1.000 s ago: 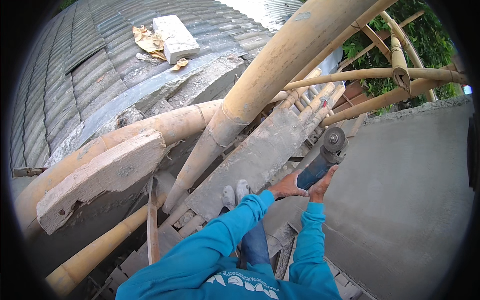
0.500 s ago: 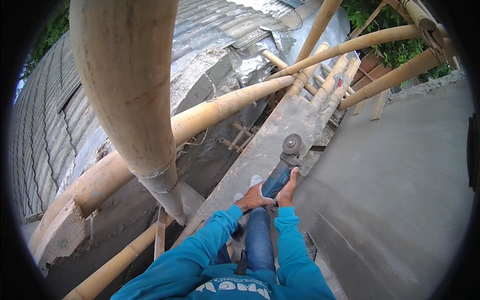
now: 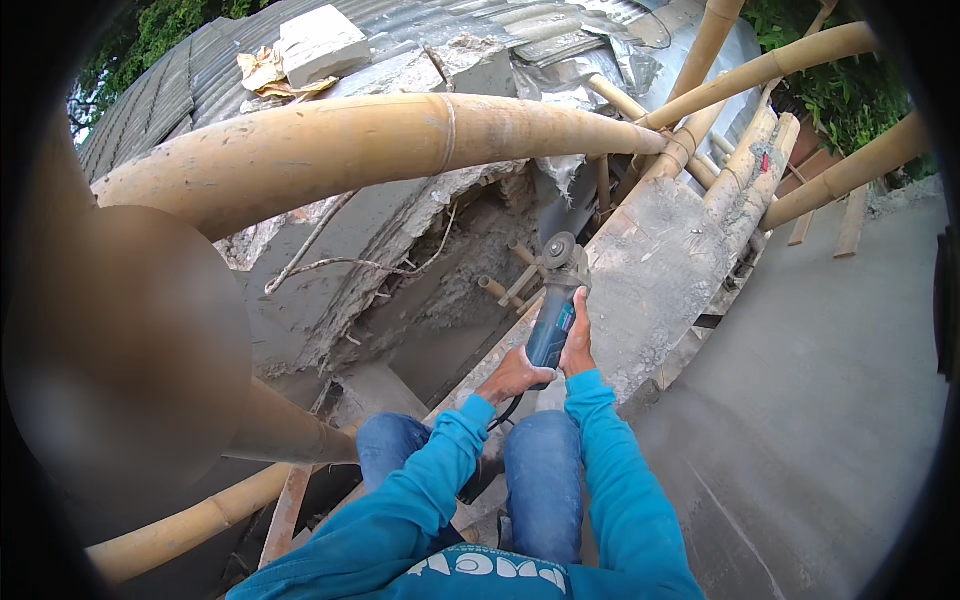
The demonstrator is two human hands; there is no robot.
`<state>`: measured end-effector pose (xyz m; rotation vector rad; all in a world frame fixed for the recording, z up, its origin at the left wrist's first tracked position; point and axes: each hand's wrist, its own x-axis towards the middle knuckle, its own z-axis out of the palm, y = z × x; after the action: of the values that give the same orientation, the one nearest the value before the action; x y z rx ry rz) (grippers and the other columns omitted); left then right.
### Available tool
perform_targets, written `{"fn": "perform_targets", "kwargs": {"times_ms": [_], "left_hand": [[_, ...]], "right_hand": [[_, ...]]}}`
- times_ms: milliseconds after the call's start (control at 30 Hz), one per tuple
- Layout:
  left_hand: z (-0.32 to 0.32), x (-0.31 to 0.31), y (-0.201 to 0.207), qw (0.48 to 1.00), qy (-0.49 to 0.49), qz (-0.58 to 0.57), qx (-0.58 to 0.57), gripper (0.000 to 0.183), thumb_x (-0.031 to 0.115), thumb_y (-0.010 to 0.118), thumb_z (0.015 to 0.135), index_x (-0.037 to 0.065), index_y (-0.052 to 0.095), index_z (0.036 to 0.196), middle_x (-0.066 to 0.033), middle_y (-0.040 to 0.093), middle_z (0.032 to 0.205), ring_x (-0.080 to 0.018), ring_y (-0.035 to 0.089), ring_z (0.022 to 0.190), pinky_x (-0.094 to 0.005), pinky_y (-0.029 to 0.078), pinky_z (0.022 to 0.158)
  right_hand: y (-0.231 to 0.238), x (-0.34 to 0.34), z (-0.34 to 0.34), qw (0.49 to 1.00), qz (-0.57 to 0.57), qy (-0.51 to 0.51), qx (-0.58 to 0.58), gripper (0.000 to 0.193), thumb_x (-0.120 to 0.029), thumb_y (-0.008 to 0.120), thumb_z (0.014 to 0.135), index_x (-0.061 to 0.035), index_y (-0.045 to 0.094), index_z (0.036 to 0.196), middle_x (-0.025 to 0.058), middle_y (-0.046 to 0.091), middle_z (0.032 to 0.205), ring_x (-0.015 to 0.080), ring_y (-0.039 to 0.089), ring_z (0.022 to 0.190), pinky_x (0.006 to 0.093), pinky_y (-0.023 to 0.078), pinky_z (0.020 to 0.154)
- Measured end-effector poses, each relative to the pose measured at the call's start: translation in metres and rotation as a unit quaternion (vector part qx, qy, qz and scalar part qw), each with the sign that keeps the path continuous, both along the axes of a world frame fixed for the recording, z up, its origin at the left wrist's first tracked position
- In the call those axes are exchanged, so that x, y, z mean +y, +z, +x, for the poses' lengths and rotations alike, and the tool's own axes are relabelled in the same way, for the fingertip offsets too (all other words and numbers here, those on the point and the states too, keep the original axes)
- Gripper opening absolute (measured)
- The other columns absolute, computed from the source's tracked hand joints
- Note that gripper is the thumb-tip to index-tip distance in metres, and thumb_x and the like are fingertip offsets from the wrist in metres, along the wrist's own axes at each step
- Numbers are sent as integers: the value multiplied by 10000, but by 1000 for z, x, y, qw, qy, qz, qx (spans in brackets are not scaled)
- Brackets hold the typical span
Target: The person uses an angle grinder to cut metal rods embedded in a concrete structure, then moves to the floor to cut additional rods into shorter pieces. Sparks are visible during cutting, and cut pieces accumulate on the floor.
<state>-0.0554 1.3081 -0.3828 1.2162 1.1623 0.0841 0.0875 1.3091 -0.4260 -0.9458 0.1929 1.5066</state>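
An angle grinder (image 3: 548, 335), blue and dark with a grey disc (image 3: 559, 250) at its far end, is held out in front of my knees. My left hand (image 3: 514, 376) wraps round its rear end, where a black cord hangs down. Along the right side of the body my right hand (image 3: 577, 342) grips it, thumb pointing toward the head. The disc end is over the left edge of a cement-smeared plank (image 3: 650, 270), near thin bamboo sticks (image 3: 500, 290). I cannot tell whether the disc spins.
A thick bamboo pole (image 3: 330, 140) crosses ahead; another upright pole (image 3: 130, 340) looms blurred at the left. Broken masonry (image 3: 400, 235) with a bent wire (image 3: 360, 264) lies beyond the gap. Corrugated roofing holds a white block (image 3: 322, 45). A smooth grey cement surface (image 3: 800, 400) spreads at the right.
My view has swung left and come lower, with my knees now bent into sight. The grinder has moved from above the plank to its left edge, still in both hands.
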Motion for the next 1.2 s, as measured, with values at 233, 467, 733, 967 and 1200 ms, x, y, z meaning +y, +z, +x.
{"fn": "perform_targets", "kwargs": {"times_ms": [233,467,733,967,1200], "left_hand": [[-28,-8,-130,995,62,62,-42,569,297,806,651,-7,627,1097,-112,650,920,-211,631,803,-344,499,720],[-42,-2,-162,996,82,41,-23,660,279,782,671,-9,583,1230,-147,657,1073,-228,647,967,-352,507,856],[-37,29,-175,983,129,99,90,709,350,778,644,-44,587,1202,-210,670,1054,-323,673,944,-385,523,821],[-65,68,-170,965,205,144,82,901,468,831,689,-107,526,1312,-286,628,1230,-359,652,1117,-408,511,962],[-127,154,-57,755,411,509,-52,740,639,562,935,-64,594,1162,-231,629,1101,-301,627,1065,-458,478,1007]], "right_hand": [[-101,21,-24,996,36,67,-52,758,-787,509,863,-51,607,1014,101,637,739,221,660,584,365,596,558],[-161,41,-42,985,68,145,-57,784,-812,496,850,-56,612,1020,100,634,738,224,655,572,378,597,539],[-190,91,-67,832,-35,178,-524,843,-709,700,792,28,563,1177,167,666,1026,256,686,867,347,573,737],[-194,136,-59,833,24,206,-512,898,-365,883,664,130,462,1284,223,622,1142,273,639,984,356,530,832],[-193,179,-53,681,-29,278,-677,811,-430,802,676,13,455,1259,292,664,1117,454,656,1035,485,525,905]]}}
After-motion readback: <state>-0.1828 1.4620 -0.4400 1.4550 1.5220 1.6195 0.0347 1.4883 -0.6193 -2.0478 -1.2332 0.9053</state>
